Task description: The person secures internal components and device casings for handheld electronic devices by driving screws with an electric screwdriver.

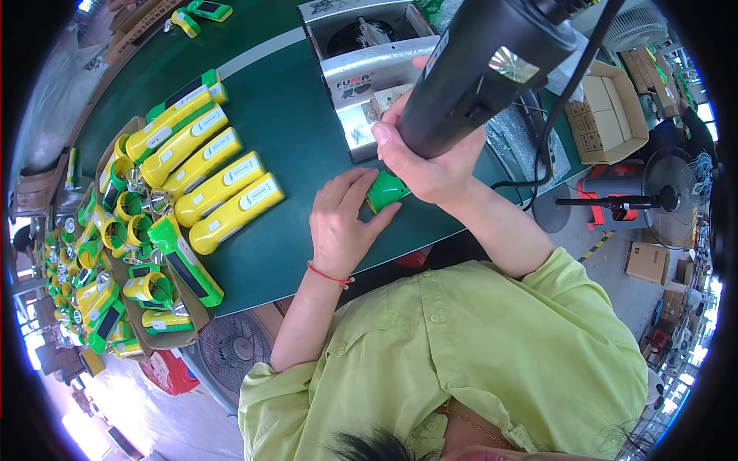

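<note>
A thick black corded electric screwdriver [469,84] is gripped by my right hand [442,173], its lower end pointing down at the table. Right under it lies a green and yellow flashlight piece [387,190], which my left hand [337,215] pins on the table between thumb and fingers. The screwdriver's tip is hidden behind my right hand, so I cannot tell whether it touches the piece. To the left, several yellow flashlight bodies [237,213] lie side by side in a slanting row on the green table [288,107].
At the left edge, a cardboard tray [201,319] holds green and yellow flashlights with loose heads. A metal box [369,61] stands just beyond my hands. The black cord [547,134] loops down on the right. An open carton [607,115] and floor fan [669,200] are farther right.
</note>
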### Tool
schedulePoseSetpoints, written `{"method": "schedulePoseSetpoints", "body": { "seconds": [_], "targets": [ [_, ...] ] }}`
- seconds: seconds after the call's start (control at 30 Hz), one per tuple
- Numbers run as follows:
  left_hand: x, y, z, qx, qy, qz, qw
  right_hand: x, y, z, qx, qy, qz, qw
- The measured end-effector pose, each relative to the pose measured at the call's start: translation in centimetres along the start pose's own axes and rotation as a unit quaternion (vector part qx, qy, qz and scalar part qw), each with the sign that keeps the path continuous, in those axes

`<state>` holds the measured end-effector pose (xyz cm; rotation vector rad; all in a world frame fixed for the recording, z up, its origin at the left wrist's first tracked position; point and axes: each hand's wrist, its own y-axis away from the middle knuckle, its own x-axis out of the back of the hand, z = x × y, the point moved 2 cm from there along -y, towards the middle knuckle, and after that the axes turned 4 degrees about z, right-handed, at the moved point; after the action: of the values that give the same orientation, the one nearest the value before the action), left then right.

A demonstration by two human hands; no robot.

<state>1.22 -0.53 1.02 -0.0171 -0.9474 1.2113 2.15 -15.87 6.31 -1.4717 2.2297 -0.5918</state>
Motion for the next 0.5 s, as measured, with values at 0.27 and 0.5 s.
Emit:
{"method": "schedulePoseSetpoints", "body": {
  "seconds": [0.27,0.5],
  "targets": [
    [1.7,-0.8,0.1,-0.02,0.018,0.01,1.0,-0.1,-0.6,-0.4,0.112,0.065,-0.034,0.991],
    [4.4,-9.8,5.5,-0.073,0.252,0.092,0.961,0.3,0.0,-0.3,-0.07,-0.021,0.008,0.997]
  ]
}}
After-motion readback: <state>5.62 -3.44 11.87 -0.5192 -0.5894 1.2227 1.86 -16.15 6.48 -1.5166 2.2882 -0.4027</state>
